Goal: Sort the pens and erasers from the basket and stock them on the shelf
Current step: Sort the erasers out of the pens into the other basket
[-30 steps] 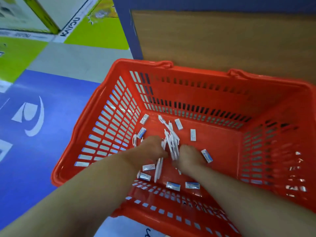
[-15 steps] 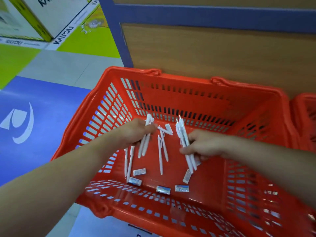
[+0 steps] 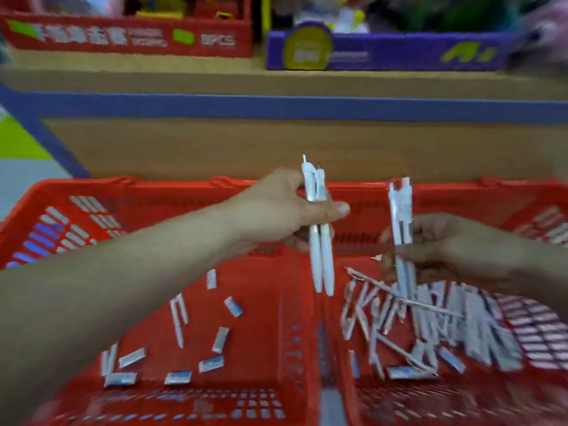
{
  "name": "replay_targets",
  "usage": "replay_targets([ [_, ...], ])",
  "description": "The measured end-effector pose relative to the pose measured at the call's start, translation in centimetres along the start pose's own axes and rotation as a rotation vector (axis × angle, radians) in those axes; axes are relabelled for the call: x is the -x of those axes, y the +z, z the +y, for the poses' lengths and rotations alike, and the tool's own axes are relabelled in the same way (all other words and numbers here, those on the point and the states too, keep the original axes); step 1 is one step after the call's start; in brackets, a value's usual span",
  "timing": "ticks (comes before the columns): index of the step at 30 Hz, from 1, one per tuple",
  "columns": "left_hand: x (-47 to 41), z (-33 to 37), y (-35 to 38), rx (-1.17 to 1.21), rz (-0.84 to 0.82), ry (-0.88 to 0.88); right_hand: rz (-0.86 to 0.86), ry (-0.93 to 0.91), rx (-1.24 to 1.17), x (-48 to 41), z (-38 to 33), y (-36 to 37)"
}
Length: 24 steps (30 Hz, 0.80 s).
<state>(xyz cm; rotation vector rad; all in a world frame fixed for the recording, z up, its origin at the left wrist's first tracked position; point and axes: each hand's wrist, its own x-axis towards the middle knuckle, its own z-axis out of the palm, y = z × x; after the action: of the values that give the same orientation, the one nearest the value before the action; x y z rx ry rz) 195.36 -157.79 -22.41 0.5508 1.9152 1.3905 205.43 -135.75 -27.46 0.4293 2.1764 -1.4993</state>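
Two red plastic baskets stand side by side below a wooden shelf (image 3: 276,81). My left hand (image 3: 276,210) grips a small bunch of white pens (image 3: 321,259), held upright above the gap between the baskets. My right hand (image 3: 455,244) holds another bunch of white pens (image 3: 401,216) upright over the right basket (image 3: 461,192). The left basket (image 3: 61,192) has several small blue-and-white erasers (image 3: 210,363) and a few loose pens (image 3: 177,321) on its floor. A pile of white pens (image 3: 436,324) lies in the right basket.
On the shelf above stand a red display box (image 3: 129,35) and a purple display box (image 3: 384,50) with goods. A blue shelf edge strip (image 3: 276,107) runs across. Green and grey floor (image 3: 18,155) shows at the left.
Both hands have lifted out of the left basket with their pens and moved right. The view has swung up and right, bringing the right basket and shelf boxes into sight.
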Motion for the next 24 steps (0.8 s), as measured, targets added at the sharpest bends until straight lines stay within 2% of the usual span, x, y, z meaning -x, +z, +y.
replay_targets([
  [3,-3.4,-0.3,5.7,-0.313,-0.087,-0.001,0.148,0.057,0.101,1.7,4.3,-2.2],
  [5,-5.0,-1.8,8.9,-0.637,-0.158,0.005,0.22,0.145,0.268,2.2,7.6,-3.1],
  [7,-6.0,-3.5,11.5,-0.934,-0.201,0.015,0.244,0.243,0.29,1.7,10.7,-3.8],
  [9,-6.8,-5.0,13.5,-1.092,-0.227,-0.022,0.29,0.277,0.332,1.0,13.0,-4.2],
  [12,-7.6,-6.2,14.4,-1.196,-0.222,-0.071,0.38,0.208,0.56,0.8,14.4,-4.5],
  [14,-7.5,-6.0,13.9,-1.201,-0.181,-0.001,0.427,0.116,0.566,0.8,14.2,-4.7],
  [17,-6.2,-4.5,11.8,-1.014,-0.135,0.148,0.462,-0.039,0.392,1.2,11.0,-4.5],
  [21,-2.4,-2.0,6.4,-0.575,-0.001,0.161,0.335,-0.28,0.284,1.7,2.8,-2.8],
  [24,1.9,-2.9,-0.3,-0.435,0.181,0.093,0.154,-0.391,0.326,1.1,-3.3,0.0],
])
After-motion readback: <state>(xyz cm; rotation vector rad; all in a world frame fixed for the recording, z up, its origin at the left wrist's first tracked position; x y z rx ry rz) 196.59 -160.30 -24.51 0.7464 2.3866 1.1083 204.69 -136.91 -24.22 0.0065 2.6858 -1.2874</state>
